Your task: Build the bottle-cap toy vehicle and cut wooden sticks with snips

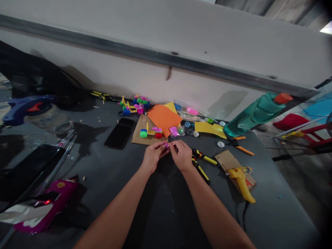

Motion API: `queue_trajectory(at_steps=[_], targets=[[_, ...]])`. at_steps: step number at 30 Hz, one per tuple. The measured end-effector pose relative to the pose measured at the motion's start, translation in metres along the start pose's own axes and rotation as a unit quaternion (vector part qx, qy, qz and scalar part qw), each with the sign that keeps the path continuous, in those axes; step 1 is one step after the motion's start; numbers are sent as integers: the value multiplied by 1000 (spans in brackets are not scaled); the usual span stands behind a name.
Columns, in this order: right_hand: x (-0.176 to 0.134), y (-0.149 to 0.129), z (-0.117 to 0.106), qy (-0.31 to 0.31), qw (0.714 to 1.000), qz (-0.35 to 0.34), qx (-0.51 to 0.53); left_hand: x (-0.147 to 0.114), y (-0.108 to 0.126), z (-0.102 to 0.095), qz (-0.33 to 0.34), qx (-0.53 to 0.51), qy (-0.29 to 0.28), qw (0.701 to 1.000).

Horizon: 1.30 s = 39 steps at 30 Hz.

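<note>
My left hand (151,156) pinches a small purple piece (166,145) between thumb and fingers, over the front edge of a cardboard sheet. Right beside it, my right hand (182,155) is closed with its fingertips at the same piece. A thin pale bit shows between the two hands, too small to name. Just beyond them, on the cardboard (140,136), stands a little toy vehicle (150,132) with green and red wheels and a yellow upright. Near it lie an orange sheet (164,117) and a pink piece (174,131) in clear plastic.
Black-and-yellow pliers (201,169) lie beside my right wrist. Farther right are a yellow glue gun (243,183) on cardboard, orange-handled cutters (241,146) and a tilted-looking green bottle (255,116). A black phone (119,133), a blue spray bottle (36,109) and a magenta packet (49,204) lie leftward.
</note>
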State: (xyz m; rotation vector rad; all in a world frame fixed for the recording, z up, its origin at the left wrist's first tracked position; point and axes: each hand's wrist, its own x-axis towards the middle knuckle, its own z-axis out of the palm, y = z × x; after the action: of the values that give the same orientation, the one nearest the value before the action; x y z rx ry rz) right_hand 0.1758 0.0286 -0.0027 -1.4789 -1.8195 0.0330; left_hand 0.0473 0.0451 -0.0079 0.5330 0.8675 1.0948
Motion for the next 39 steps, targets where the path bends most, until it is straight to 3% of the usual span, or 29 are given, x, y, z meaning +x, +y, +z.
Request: queue_trajectory(at_steps=[6, 12, 24, 31, 39], targets=[[1, 0, 0, -3, 1000, 1, 7, 1, -1, -2, 4, -4, -6, 1000], [1, 1, -4, 41, 998, 26, 43, 1, 0, -2, 3, 3, -4, 1000], [0, 0, -1, -7, 1000, 12, 27, 0, 1, 0, -1, -6, 2, 1000], [0, 0, -2, 17, 999, 22, 39, 2, 0, -1, 1, -4, 2, 1000], [0, 1, 1, 3, 999, 19, 26, 1, -3, -2, 6, -2, -10, 1000]])
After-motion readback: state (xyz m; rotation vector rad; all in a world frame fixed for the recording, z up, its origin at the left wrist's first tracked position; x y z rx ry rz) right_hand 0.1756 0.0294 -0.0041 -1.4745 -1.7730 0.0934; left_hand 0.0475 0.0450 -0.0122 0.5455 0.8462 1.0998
